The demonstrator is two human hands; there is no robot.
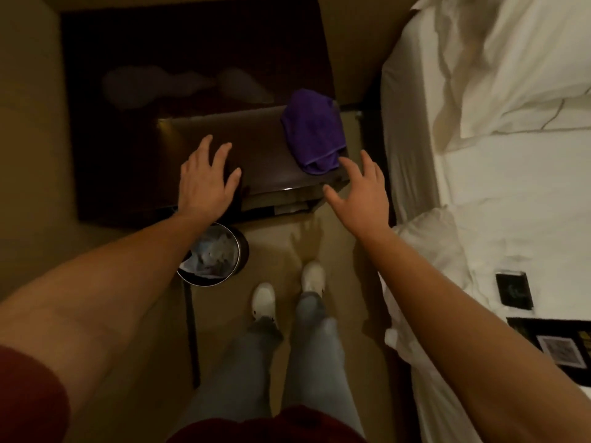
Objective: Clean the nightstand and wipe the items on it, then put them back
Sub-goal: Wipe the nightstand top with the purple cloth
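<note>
A dark wooden nightstand (256, 148) stands below me against the wall. A purple cloth (315, 132) lies bunched on its right side, partly over the front right corner. My left hand (204, 177) rests flat on the left part of the top, fingers spread, holding nothing. My right hand (358, 190) hovers open just in front of the cloth's near edge, with a fingertip close to it. Several dark flat items (515, 290) lie on the bed at the right.
A round black waste bin (214, 254) with a liner stands on the floor below my left hand. A bed with white sheets and pillows (499, 155) fills the right side. My feet in white shoes (287, 292) stand on the beige floor before the nightstand.
</note>
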